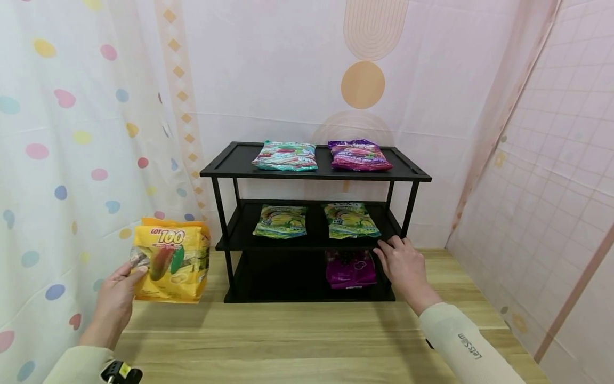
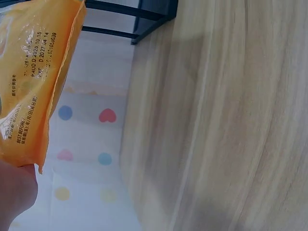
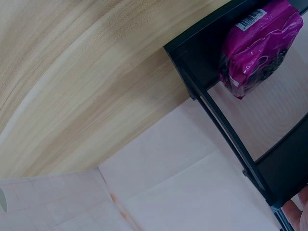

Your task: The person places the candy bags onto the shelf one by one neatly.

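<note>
At the left of the head view my left hand [image 1: 116, 298] pinches the left side of a yellow candy bag [image 1: 172, 261] marked LOT 100, with mango pictures. The bag hangs upright beside a black three-tier shelf rack [image 1: 307, 248]; printed dates show on the yellow candy bag [image 2: 41, 72] in the left wrist view. My right hand [image 1: 405, 266] grips the front edge of the middle tier at its right corner, close to the post. In the right wrist view only a few fingers [image 3: 292, 214] show at that corner.
A teal candy bag [image 1: 285, 156] and a pink-purple bag [image 1: 358, 156] lie on the top tier. Two green-yellow bags, one left [image 1: 281, 221] and one right [image 1: 352, 220], lie on the middle tier. A purple bag [image 1: 352, 271] sits low at the right. Curtains surround the wooden table [image 1: 288, 341].
</note>
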`<state>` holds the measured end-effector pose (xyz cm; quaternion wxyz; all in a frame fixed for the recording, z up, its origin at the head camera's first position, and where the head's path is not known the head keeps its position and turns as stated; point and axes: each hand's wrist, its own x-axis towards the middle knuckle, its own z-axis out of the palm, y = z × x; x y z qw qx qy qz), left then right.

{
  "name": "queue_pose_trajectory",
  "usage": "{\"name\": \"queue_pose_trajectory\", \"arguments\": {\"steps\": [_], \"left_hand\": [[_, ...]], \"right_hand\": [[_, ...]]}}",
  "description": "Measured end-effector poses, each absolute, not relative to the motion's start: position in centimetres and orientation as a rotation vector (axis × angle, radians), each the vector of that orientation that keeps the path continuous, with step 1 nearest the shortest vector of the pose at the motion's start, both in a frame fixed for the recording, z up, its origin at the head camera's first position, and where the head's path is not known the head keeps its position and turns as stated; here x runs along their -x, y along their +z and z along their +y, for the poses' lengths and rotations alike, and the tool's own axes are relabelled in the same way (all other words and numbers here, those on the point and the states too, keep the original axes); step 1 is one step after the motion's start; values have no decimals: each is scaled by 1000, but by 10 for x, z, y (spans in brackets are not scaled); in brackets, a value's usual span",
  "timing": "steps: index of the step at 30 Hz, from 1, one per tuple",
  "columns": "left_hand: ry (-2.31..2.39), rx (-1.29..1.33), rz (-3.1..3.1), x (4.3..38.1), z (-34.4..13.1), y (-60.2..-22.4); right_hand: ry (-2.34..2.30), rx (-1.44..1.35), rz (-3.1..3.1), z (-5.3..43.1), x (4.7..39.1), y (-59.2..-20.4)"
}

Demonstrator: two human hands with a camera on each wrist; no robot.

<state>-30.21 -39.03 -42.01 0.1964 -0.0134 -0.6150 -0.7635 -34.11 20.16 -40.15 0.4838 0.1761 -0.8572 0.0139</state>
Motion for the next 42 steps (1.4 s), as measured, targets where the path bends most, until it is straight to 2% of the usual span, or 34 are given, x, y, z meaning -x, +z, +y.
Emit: {"name": "queue_pose_trajectory", "arguments": {"steps": [9, 26, 42], "left_hand": [[-2323, 276, -1582, 295, -386, -411], [-2392, 468, -1441, 289, -377, -398], [-2232, 612, -1788, 285, -331, -390]], "right_hand": [[29, -426, -2086, 201, 340, -401], [29, -428, -2093, 200, 339, -399], [30, -446, -2093, 201, 338, -401]]}}
